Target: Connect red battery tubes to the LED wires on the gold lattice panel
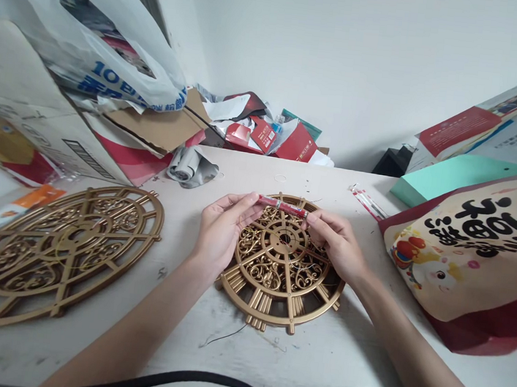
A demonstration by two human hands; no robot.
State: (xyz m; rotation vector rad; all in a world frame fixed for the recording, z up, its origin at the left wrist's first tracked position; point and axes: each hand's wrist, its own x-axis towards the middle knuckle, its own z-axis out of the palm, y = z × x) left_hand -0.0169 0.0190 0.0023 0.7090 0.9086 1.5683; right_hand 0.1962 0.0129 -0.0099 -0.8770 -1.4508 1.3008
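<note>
My left hand (227, 224) and my right hand (334, 238) pinch opposite ends of a slim red tube (291, 209) with silvery bands. Its exact kind is too small to tell. They hold it level over the far part of a round, gold openwork disc (268, 296) with scrolls, spokes and a ringed hub. Thin wires show around that hub. Both hands are closed, and parts of the disc's sides are hidden behind them. A second gold openwork disc (59, 305) lies on the white table (167, 356) at the left.
A plastic bag (160, 78) rests over boxes at the left. Red cartons (296, 142) and papers pile up behind the table. A printed bag (461, 325) and a mint-green box (454, 174) stand at the right. A black cable (193, 376) crosses the front.
</note>
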